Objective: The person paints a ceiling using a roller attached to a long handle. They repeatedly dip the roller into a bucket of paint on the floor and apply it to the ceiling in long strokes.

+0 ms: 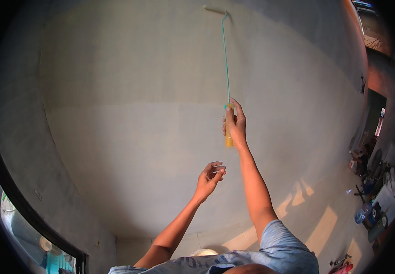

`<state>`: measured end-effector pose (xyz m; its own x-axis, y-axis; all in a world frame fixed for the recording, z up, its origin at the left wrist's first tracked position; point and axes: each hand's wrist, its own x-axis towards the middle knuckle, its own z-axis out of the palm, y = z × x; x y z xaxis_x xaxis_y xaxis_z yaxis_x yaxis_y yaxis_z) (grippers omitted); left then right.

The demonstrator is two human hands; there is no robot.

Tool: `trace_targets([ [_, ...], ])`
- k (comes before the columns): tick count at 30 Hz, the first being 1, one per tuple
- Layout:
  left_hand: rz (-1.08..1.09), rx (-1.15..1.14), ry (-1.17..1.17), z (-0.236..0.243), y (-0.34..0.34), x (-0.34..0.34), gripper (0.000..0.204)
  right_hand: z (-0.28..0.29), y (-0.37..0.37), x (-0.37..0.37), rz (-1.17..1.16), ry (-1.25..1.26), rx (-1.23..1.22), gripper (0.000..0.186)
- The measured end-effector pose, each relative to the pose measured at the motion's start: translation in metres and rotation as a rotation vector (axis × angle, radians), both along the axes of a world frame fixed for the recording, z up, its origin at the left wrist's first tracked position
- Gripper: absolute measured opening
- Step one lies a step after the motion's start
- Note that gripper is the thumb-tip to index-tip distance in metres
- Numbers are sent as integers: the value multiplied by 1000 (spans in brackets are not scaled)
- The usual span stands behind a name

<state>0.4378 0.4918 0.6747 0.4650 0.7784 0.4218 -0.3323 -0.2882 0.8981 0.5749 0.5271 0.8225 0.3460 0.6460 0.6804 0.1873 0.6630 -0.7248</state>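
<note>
My right hand [234, 121] grips the yellow handle [229, 139] of a paint roller, its fingers wrapped round it. A thin green metal rod [226, 59] rises from the handle to a pale roller sleeve [213, 9] high against the wall [124, 68]. The upper part of the wall is cream-beige, the lower part a paler grey. Below and left of the handle, my left hand [210, 178] is raised open and empty, its fingers loosely curled and apart.
A dark-framed opening [28, 219] is at the lower left. Pale floor tiles [133, 251] run along the wall's foot, with a round pale container [203, 253] partly behind my body. Assorted clutter [376, 210] lines the right side, below a dark doorway [373, 114].
</note>
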Motion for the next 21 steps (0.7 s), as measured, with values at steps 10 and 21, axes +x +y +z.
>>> trace_targets([
  [10, -18, 110, 9, 33, -11, 4, 52, 67, -25, 11, -44, -64, 19, 41],
  [21, -9, 36, -46, 24, -33, 11, 45, -5, -88, 16, -24, -34, -105, 40],
])
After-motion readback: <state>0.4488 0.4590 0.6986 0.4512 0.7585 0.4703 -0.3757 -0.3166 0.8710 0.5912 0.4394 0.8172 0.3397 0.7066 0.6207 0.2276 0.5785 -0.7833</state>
